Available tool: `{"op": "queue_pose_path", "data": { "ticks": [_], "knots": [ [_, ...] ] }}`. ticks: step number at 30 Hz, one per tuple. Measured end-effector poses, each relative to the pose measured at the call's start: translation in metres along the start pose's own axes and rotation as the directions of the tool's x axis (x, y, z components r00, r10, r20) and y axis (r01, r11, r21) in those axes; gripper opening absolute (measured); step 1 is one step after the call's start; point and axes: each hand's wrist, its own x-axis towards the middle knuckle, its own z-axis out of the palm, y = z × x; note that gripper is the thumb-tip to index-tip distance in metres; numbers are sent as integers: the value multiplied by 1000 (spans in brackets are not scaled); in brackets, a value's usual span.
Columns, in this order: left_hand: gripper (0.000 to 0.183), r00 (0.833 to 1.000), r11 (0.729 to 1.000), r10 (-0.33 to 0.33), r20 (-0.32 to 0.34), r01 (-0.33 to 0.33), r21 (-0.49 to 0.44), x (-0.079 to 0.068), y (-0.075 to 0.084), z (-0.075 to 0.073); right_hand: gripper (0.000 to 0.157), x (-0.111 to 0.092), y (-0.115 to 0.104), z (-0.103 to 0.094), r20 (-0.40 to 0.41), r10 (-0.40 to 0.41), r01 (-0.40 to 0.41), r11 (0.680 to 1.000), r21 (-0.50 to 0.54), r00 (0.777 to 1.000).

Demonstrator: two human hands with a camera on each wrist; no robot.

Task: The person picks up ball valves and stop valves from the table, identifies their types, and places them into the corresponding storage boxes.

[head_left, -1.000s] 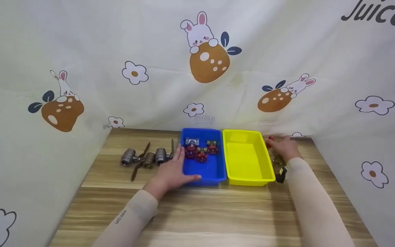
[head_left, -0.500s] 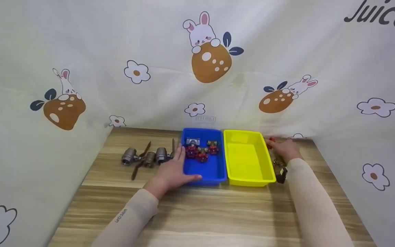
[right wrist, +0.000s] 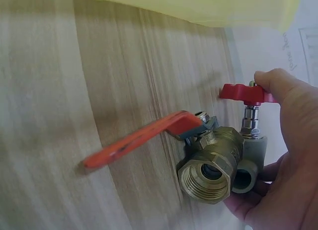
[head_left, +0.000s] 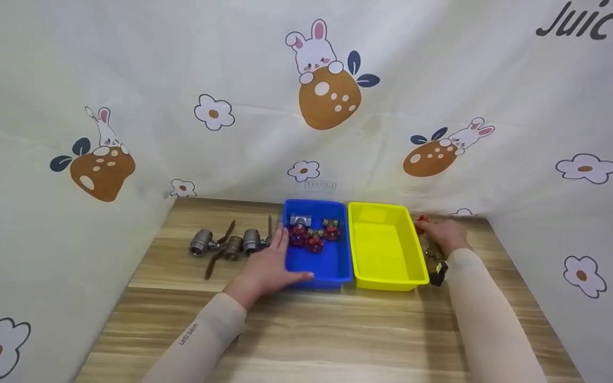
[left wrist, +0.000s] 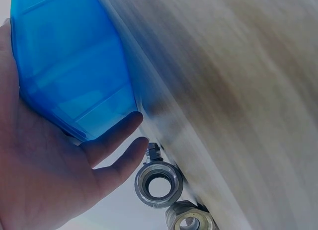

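My left hand (head_left: 266, 268) rests on the left side of the blue bin (head_left: 317, 274), thumb over its front rim. In the left wrist view, two straight fingers (left wrist: 112, 135) lie by the bin's outer wall. Right of the yellow bin (head_left: 386, 284), my right hand (head_left: 447, 234) holds a gate valve. Seen from the right wrist, the gate valve (right wrist: 254, 148) has its red handwheel (right wrist: 248, 93) under my thumb, with fingers curled behind its body. A brass ball valve (right wrist: 208, 163) with an orange-red lever stands right beside it.
Several valves with red handwheels (head_left: 314, 243) lie in the blue bin. Metal ball valves (head_left: 201, 243) with long levers lie on the wooden table (head_left: 306, 330) to its left. A dark-handled piece (head_left: 438, 273) sits near my right wrist. Printed cloth (head_left: 253, 149) walls the table.
The head view has shifted very slightly. Both hands stay nearly in place, the left on the blue bin and the right at the red-handled gate valve.
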Motion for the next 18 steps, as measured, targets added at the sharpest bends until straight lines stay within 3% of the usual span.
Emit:
{"op": "queue_pose_path", "data": {
  "ticks": [18],
  "knots": [
    [138,1000,1000,16,3,-16,4,0,0,0,70,0,9,3,-72,-5,13,994,106,997]
  ]
}}
